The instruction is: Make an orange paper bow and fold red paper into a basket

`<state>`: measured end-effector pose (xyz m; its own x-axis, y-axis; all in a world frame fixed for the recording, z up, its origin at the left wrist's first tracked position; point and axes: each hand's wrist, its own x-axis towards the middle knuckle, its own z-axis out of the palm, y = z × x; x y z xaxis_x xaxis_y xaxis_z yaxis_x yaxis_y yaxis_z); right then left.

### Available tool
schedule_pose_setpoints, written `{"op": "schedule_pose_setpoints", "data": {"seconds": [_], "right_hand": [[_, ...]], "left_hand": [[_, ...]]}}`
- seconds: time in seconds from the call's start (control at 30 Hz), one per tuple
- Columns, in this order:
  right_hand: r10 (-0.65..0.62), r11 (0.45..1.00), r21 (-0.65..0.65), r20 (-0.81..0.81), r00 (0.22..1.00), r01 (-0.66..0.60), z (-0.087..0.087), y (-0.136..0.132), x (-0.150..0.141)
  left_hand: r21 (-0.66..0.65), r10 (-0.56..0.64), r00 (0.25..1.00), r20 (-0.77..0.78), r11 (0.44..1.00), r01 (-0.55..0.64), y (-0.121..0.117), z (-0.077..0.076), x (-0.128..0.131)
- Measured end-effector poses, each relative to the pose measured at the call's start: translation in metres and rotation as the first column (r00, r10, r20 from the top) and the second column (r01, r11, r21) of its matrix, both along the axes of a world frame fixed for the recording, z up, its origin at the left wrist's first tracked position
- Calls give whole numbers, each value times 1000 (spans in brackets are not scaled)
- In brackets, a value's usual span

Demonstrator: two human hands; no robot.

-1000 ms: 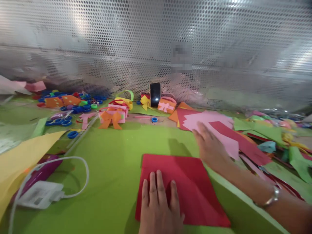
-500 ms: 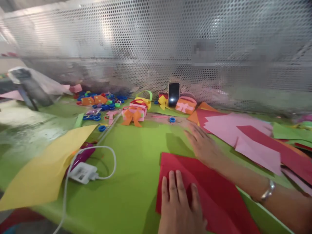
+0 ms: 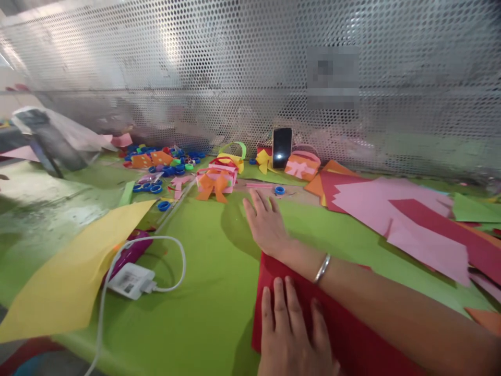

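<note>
My left hand lies flat on a red sheet, with its fingers stretched out near the sheet's left edge. The sheet looks folded over, and my right forearm hides much of it. Reaching across from the right, my right hand has its fingers spread and holds nothing. It is over the green tabletop just past the sheet's far corner; whether it touches the surface I cannot tell. Beyond its fingertips are a small blue ring and a thin pink strip.
Small paper baskets with bows and a phone stand at the back by a perforated metal panel. Pink sheets are piled at right. A yellow sheet, white charger and cable are at left.
My right hand has moved left, from beside the right-hand paper pile to beyond the sheet's far left corner, its forearm now crossing the red sheet. My left hand has stayed in place.
</note>
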<state>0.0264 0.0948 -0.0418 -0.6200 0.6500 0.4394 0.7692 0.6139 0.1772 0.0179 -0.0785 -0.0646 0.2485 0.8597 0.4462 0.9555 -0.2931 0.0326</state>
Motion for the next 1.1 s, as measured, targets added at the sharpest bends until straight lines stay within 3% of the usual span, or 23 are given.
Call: {"op": "schedule_pose_setpoints", "data": {"seconds": [0.13,0.23,0.43,0.53,0.6,0.7,0.83,0.93,1.03,1.1], "right_hand": [[1,1000,30,10,1000,-1,2,-10,18],[-60,998,13,32,998,60,-3,-12,50],[-258,965,-35,22,966,259,-13,-29,164],[-336,940,-60,-9,942,334,-9,-44,220],[-369,926,-104,-40,929,363,-3,-52,241],[-338,916,-255,-72,938,310,3,-56,239],[-176,885,-454,-112,978,108,10,-59,197],[-116,850,-526,-164,980,13,16,-59,176],[-156,814,-581,-233,960,-9,25,-52,194],[-251,813,-581,-287,924,40,31,-42,227]], "left_hand": [[-38,-4,1000,-30,999,3,-1,2,-2],[-61,-17,997,-72,998,13,0,4,-5],[-20,-141,974,-179,990,140,4,5,-19],[-25,-166,967,-195,986,165,5,4,-23],[-47,-170,966,-196,985,164,5,4,-25],[-96,-163,971,-177,984,148,5,5,-25],[-126,-172,979,-112,980,157,6,12,-27],[-60,-217,976,-19,975,216,3,21,-32],[93,-338,936,103,940,329,-13,31,-46],[181,-337,919,203,936,303,-31,35,-60]]}}
